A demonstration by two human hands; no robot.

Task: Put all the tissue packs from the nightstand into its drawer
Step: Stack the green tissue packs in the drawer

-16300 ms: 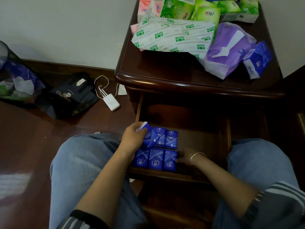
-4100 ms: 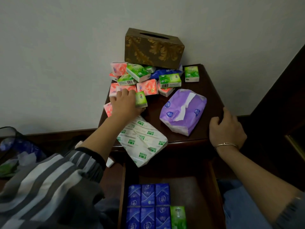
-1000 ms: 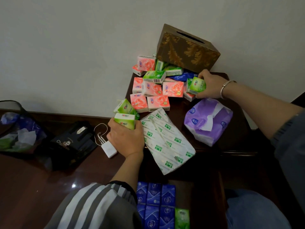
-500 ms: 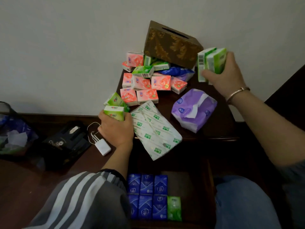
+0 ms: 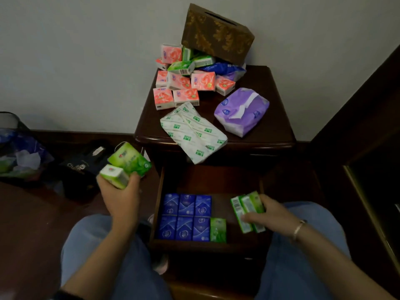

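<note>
The dark nightstand point(image 5: 270, 118) carries several pink tissue packs point(image 5: 185, 96), a few green packs point(image 5: 181, 67), a white ROYO pack point(image 5: 192, 132) overhanging its front edge, a purple pack point(image 5: 242, 111) and a blue pack point(image 5: 223, 68). Its drawer point(image 5: 236, 245) is pulled out, holding several blue packs point(image 5: 186, 215) and one green pack point(image 5: 218, 230). My left hand point(image 5: 120, 194) holds two green packs point(image 5: 126, 164) left of the drawer. My right hand point(image 5: 271, 215) grips green packs point(image 5: 246, 210) inside the drawer's right side.
A brown patterned tissue box point(image 5: 217, 33) leans against the wall behind the packs. On the floor at left lie a dark bag point(image 5: 84, 167) and a bin with a plastic liner point(image 5: 17, 152). Dark furniture point(image 5: 368, 148) stands at right. My knees flank the drawer.
Both hands have come down from the nightstand with green packs. The right hand has moved into the drawer; the left hand has dropped beside it.
</note>
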